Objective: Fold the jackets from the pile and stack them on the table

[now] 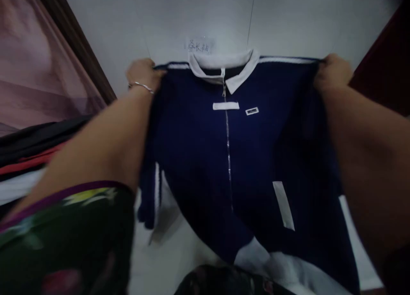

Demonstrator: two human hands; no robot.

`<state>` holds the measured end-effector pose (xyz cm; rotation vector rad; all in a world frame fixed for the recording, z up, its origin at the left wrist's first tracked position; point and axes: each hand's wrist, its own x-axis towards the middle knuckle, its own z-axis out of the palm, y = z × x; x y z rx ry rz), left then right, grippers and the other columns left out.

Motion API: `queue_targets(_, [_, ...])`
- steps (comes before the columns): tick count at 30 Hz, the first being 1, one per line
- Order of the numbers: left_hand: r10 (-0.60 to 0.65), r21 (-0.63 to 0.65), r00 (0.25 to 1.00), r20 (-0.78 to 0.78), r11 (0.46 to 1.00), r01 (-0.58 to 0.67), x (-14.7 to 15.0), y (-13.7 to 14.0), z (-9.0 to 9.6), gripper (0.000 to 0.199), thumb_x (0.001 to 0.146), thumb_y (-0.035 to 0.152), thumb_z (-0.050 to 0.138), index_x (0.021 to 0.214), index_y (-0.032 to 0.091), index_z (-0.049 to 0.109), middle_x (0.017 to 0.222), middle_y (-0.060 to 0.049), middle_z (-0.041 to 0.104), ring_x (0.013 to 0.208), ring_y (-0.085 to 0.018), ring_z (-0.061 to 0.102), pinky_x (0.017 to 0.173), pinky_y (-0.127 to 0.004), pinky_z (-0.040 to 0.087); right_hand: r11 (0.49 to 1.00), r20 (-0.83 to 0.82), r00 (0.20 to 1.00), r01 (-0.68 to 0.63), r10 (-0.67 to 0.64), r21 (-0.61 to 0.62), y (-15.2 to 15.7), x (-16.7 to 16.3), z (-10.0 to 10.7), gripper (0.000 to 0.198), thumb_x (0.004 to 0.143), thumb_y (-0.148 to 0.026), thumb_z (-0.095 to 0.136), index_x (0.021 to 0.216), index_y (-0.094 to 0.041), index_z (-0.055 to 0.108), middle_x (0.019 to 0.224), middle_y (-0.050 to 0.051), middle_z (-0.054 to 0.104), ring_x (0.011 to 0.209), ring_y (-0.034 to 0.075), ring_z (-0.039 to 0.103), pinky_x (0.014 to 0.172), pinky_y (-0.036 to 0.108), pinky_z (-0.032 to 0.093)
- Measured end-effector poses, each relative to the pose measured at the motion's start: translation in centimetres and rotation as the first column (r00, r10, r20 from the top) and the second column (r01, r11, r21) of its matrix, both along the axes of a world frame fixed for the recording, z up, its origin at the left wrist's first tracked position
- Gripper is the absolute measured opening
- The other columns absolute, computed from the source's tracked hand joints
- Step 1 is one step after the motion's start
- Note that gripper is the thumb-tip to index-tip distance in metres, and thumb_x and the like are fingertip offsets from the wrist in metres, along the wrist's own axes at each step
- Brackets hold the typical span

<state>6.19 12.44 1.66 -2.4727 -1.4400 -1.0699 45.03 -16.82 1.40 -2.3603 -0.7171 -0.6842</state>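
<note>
A navy zip-up jacket [198,145] with a white collar [243,75] hangs spread out between my hands. My left hand [145,75] is closed on one shoulder, and a thin bracelet [141,86] circles that wrist. At the other shoulder, my right hand [335,73] grips the cloth in its fingers. The front zipper [228,145] runs down the middle, its pull near the collar. White strips mark the chest and one pocket [283,205], beside a small chest label [252,111]. One sleeve [149,197] dangles below my left arm.
A handwritten paper label [199,46] is on the pale surface [198,13] beyond the collar. Folded dark, red and white clothes [35,158] are stacked at the left, below a pinkish draped cloth [41,56]. Something dark red [381,60] stands at the right edge.
</note>
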Motion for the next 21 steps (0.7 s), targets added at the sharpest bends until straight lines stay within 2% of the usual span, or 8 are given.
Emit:
queue_targets(2, [-0.129,-0.103,0.991,-0.037,0.987,0.125,3.4,-0.5,-4.5,0.083,0.087,0.047,0.053,0.137,-0.014,0.025,0.144,-0.029,0.035,0.135,-0.029,0.031,0.107,-0.042,0.025,0.983,0.064,0.988,-0.133,0.142,-0.126,3.3,-3.0,-2.8,0.074,0.079,-0.041,0.007,0.064,0.013,0.054,0.131,0.036,0.044,0.131,0.036,0.033,0.093,0.046,0.033])
queue_targets(3, [-0.202,-0.146,0.976,-0.083,0.971,0.189,4.5,-1.3,-7.2,0.080,0.085,0.042,0.060,0.136,-0.011,0.030,0.144,-0.027,0.037,0.135,-0.027,0.032,0.109,-0.039,0.024,0.954,0.048,0.967,-0.238,0.250,-0.182,4.5,-4.9,-5.3,0.071,0.082,-0.042,0.015,0.077,0.015,0.057,0.137,0.036,0.039,0.134,0.036,0.030,0.099,0.049,0.028])
queue_targets(5, [-0.350,-0.214,0.924,-0.152,0.925,0.316,5.6,-4.2,-13.1,0.060,0.082,0.037,0.066,0.127,0.001,0.051,0.142,-0.016,0.046,0.131,-0.019,0.040,0.108,-0.028,0.028,0.866,-0.005,0.902,-0.417,0.432,-0.277,5.7,-8.8,-11.8,0.053,0.087,-0.035,0.035,0.104,0.009,0.060,0.140,0.024,0.045,0.134,0.024,0.037,0.105,0.037,0.028])
queue_targets(7, [-0.546,-0.364,0.796,-0.262,0.819,0.443,4.8,-7.8,-18.5,0.045,0.088,0.038,0.057,0.120,0.007,0.059,0.141,-0.015,0.048,0.131,-0.021,0.042,0.109,-0.030,0.029,0.726,-0.121,0.806,-0.578,0.579,-0.374,5.0,-12.2,-18.8,0.035,0.082,-0.025,0.057,0.113,-0.010,0.065,0.130,0.009,0.061,0.124,0.016,0.051,0.103,0.029,0.035])
queue_targets(10, [-0.685,-0.504,0.650,-0.330,0.710,0.492,1.4,-12.8,-24.2,0.037,0.082,0.043,0.063,0.109,0.018,0.068,0.132,-0.009,0.058,0.126,-0.022,0.050,0.104,-0.032,0.037,0.543,-0.356,0.713,-0.695,0.604,-0.472,1.4,-14.9,-27.2,0.039,0.080,-0.027,0.065,0.119,-0.021,0.065,0.135,0.011,0.056,0.130,0.026,0.047,0.105,0.046,0.037])
queue_targets(12, [-0.756,-0.588,0.551,-0.354,0.638,0.498,-1.3,-14.9,-26.1,0.035,0.082,0.044,0.062,0.107,0.021,0.069,0.127,-0.007,0.062,0.121,-0.022,0.054,0.101,-0.033,0.039,0.482,-0.500,0.693,-0.720,0.519,-0.499,-1.6,-15.3,-30.6,0.046,0.087,-0.034,0.054,0.131,-0.020,0.056,0.146,0.014,0.043,0.138,0.029,0.034,0.109,0.052,0.030])
queue_targets(16, [-0.769,-0.654,0.527,-0.361,0.612,0.445,-5.8,-16.6,-26.8,0.023,0.078,0.040,0.066,0.093,0.024,0.071,0.111,-0.003,0.069,0.106,-0.021,0.061,0.091,-0.031,0.043,0.520,-0.516,0.697,-0.716,0.498,-0.465,-6.8,-15.0,-33.1,0.049,0.090,-0.038,0.043,0.135,-0.021,0.051,0.151,0.013,0.035,0.141,0.028,0.028,0.112,0.053,0.021])
queue_targets(21, [-0.690,-0.663,0.640,-0.339,0.658,0.358,-10.4,-17.5,-26.2,0.013,0.073,0.035,0.068,0.069,0.023,0.070,0.092,-0.003,0.068,0.094,-0.021,0.060,0.081,-0.030,0.043,0.694,-0.502,0.742,-0.639,0.445,-0.330,-13.7,-14.8,-33.8,0.048,0.086,-0.048,0.042,0.126,-0.029,0.059,0.143,0.008,0.048,0.138,0.028,0.034,0.113,0.056,0.020])
